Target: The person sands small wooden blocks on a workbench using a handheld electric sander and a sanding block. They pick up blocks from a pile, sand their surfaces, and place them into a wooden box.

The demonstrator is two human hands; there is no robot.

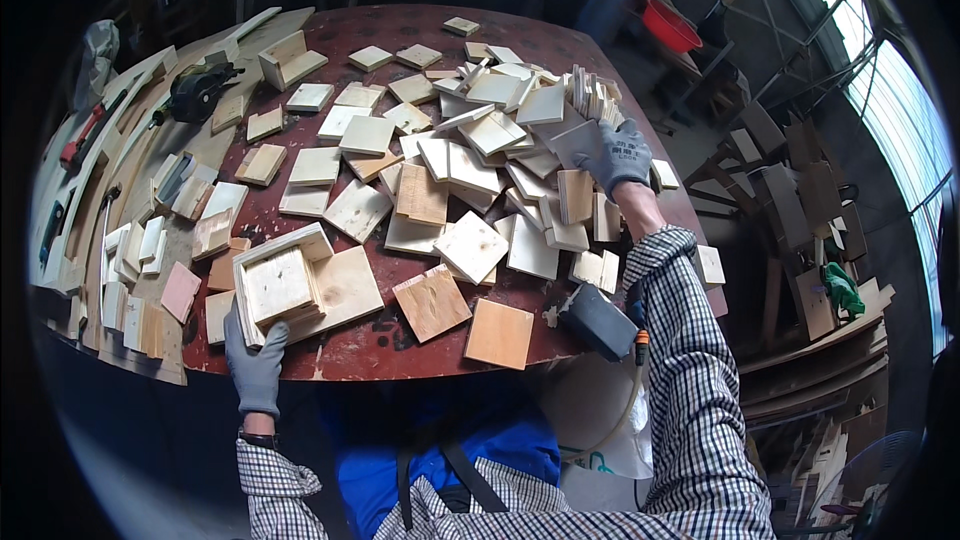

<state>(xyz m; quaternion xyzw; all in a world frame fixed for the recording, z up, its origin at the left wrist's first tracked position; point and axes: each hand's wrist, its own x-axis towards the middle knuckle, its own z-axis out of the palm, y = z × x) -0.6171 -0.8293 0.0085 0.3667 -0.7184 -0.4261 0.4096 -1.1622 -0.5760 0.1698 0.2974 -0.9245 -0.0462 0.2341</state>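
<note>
My left hand [256, 367], in a grey glove, grips the near corner of a wooden corner frame [315, 238] at the table's front left. Inside the frame's angled sides lies a stack of square wooden boards [280, 285], with my thumb against its near edge. Far off to the right, my gloved right hand [618, 152] is closed on a square wooden board [573, 144] beside a row of boards standing on edge [593, 95]. The fingers there are partly hidden. Many loose square boards [470, 246] are heaped between my hands.
A dark air tool [600, 321] with a hose sits at the table's front edge by my right forearm. Wood strips, a black power tool [200, 88] and a hammer [108, 202] lie at left. Timber scraps [810, 380] and a red basin [671, 26] are at right.
</note>
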